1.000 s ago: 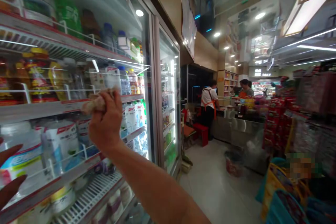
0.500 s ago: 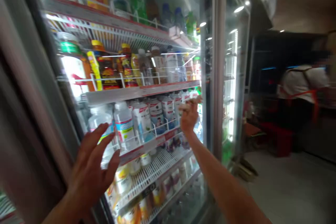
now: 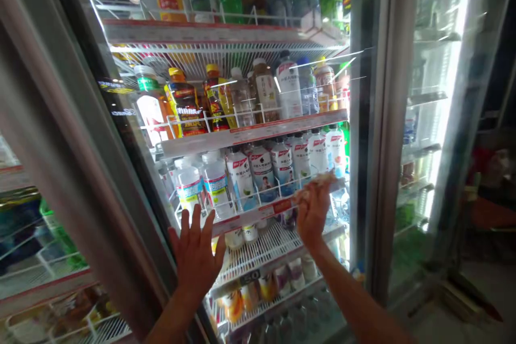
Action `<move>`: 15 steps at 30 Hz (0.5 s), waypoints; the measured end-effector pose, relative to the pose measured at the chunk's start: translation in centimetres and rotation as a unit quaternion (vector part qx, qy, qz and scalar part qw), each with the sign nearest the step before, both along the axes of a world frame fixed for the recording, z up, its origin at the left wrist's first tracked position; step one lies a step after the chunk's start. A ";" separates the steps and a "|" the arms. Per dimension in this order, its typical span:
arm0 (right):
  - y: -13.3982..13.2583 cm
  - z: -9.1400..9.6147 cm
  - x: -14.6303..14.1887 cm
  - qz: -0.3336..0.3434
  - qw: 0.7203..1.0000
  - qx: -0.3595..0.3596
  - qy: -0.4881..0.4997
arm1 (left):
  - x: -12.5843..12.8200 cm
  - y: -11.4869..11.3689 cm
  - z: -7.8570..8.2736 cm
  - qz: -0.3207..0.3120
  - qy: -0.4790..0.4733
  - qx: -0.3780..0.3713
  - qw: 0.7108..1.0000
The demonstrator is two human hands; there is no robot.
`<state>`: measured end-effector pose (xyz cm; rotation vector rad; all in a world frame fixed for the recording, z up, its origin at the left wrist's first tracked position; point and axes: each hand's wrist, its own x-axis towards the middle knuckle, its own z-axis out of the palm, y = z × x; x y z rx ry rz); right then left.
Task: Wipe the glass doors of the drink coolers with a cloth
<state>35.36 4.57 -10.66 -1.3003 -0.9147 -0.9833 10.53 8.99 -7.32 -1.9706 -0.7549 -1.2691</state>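
A glass fridge door [image 3: 250,134] stands in front of me, with shelves of bottled drinks behind it. My left hand [image 3: 197,252] lies flat on the glass low down, fingers spread, holding nothing. My right hand [image 3: 313,209] is closed around a crumpled beige cloth [image 3: 316,183] and presses it against the glass near the red-edged shelf [image 3: 258,212] of white bottles [image 3: 262,172]. Dark tea and juice bottles [image 3: 187,102] fill the shelf above.
A thick door frame [image 3: 76,161] runs diagonally on the left, with another cooler compartment [image 3: 32,242] beyond it. On the right, a metal post [image 3: 387,134] separates a second glass door [image 3: 431,118]. Floor tiles [image 3: 475,306] show at the lower right.
The view has swung left, off the shop aisle and onto the fridge. My right hand with the cloth has moved down the glass. My left hand has come fully into view, flat on the door.
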 end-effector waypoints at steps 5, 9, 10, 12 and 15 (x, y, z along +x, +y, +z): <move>-0.3 -3.6 -4.4 0.110 0.948 -0.083 -0.286 | 0.2 -0.7 -1.2 0.040 0.006 -0.019 0.999; -1.2 -3.4 2.7 0.015 0.997 -0.026 -0.072 | 0.5 -1.2 -2.8 0.059 0.020 -0.042 0.997; -1.1 -3.1 3.6 -0.010 1.000 0.000 -0.005 | 0.7 -1.4 -3.3 0.064 0.016 -0.048 0.997; -0.8 -3.3 2.6 -0.019 0.999 0.007 0.038 | 1.2 -1.8 -4.3 0.073 0.003 -0.059 0.996; -0.7 -5.4 -2.2 0.068 0.981 -0.080 -0.162 | 1.5 -2.3 -5.6 0.075 0.005 -0.068 0.995</move>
